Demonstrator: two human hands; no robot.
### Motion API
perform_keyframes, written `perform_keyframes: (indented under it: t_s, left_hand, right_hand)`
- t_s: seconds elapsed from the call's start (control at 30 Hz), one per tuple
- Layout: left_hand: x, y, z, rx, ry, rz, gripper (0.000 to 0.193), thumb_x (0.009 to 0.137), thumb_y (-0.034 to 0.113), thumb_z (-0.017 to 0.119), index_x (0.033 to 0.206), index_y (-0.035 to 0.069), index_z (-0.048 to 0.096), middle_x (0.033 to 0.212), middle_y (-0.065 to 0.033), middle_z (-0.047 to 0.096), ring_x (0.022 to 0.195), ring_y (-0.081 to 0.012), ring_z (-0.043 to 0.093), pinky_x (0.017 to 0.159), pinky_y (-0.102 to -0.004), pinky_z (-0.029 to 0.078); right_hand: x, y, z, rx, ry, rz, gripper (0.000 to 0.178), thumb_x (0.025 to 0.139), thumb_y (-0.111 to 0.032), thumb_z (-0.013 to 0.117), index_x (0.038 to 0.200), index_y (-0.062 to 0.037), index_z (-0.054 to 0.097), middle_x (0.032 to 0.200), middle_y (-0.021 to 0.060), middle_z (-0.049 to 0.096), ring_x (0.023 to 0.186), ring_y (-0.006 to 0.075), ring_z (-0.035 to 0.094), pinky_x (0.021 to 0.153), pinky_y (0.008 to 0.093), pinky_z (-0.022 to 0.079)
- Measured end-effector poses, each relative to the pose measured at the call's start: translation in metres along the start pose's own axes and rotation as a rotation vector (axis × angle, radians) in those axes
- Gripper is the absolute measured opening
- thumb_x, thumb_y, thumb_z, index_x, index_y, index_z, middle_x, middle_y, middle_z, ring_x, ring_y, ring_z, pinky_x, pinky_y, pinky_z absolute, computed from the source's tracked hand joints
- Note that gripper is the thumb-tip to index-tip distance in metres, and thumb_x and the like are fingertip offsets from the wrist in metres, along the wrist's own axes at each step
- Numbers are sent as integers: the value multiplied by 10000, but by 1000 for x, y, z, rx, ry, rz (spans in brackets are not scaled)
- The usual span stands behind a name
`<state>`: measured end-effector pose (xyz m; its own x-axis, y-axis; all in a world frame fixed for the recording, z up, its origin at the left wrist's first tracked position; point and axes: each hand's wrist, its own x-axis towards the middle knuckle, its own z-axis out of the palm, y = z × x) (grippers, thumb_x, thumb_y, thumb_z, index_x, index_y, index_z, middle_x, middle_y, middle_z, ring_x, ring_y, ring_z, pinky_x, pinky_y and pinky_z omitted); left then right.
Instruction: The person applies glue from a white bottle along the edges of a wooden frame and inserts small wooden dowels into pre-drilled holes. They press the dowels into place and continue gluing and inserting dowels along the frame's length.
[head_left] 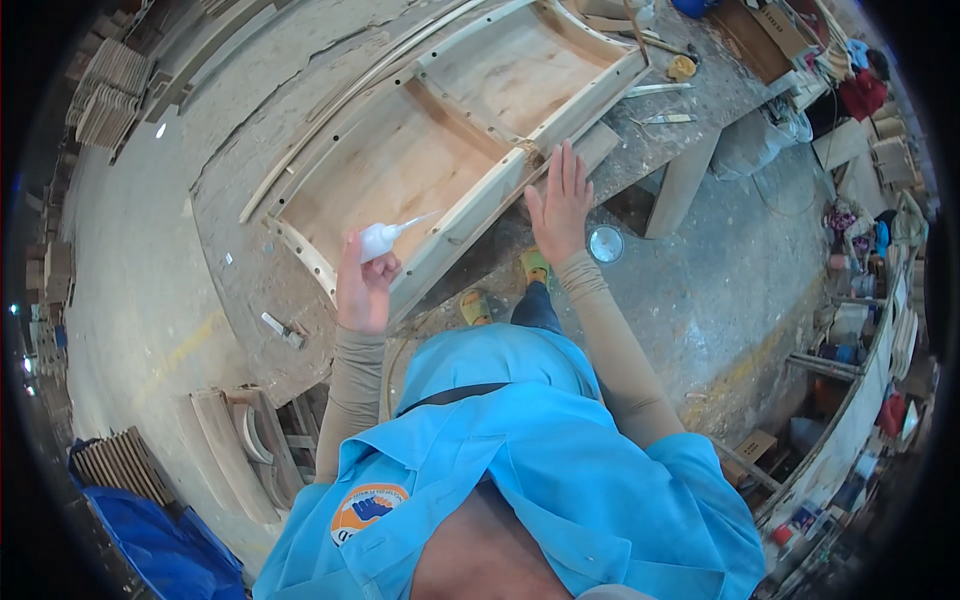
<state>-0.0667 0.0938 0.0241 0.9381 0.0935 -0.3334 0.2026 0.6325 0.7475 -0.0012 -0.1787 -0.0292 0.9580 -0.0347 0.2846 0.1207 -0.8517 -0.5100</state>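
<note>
A long wooden frame with a thin panel inside and dark holes along its rails lies slantwise on the workbench. My left hand is closed round a small white squeeze bottle, above the frame's near left corner. The bottle's thin nozzle tilts up to the right, over the near rail. My right hand is spread with the fingers stretched out, beside the near rail. It holds nothing; whether the palm touches the wood I cannot tell.
On the bench are a small clamp-like tool at left and a yellow lump at far right. A round tin sits below my right hand. Curved wooden parts stand at lower left. Other people are at the far right.
</note>
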Motion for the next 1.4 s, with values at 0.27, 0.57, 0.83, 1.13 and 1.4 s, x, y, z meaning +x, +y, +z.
perform_keyframes:
  t_s: [0.27,0.57,0.83,1.13,1.4]
  left_hand:
    - [-1,1,2,-2,4,-4,329,986,367,492,1093,68,576,796,3,535,702,-117,499,740,-307,439]
    - [-2,1,2,4,-7,-4,323,981,363,500,1092,70,577,777,6,516,699,-117,495,725,-303,439]
    - [0,3,4,39,-30,-20,310,990,362,480,1076,77,568,721,22,459,692,-106,467,725,-295,426]
    - [1,3,3,48,-54,-19,312,995,369,470,1076,83,564,675,26,420,685,-112,468,723,-299,425]
    - [0,2,-1,25,-50,-25,304,1000,363,458,1086,90,560,669,26,420,699,-118,490,746,-305,441]
  right_hand:
    - [9,-15,26,38,-22,64,825,945,-482,436,1509,-16,54,1590,147,30,1459,368,36,1111,639,53]
    - [14,-15,29,-62,-34,-8,838,930,-470,479,1512,-28,70,1590,141,48,1458,360,63,1109,645,67]
    - [14,2,18,-92,-55,-47,795,923,-481,490,1530,-146,102,1599,77,59,1454,371,70,1107,649,74]
    - [30,19,5,-129,-77,-201,697,912,-483,490,1512,-251,223,1597,53,83,1454,359,78,1118,635,68]
    - [30,16,8,-101,-96,-202,657,892,-451,531,1476,-256,304,1593,54,107,1454,364,76,1120,635,60]
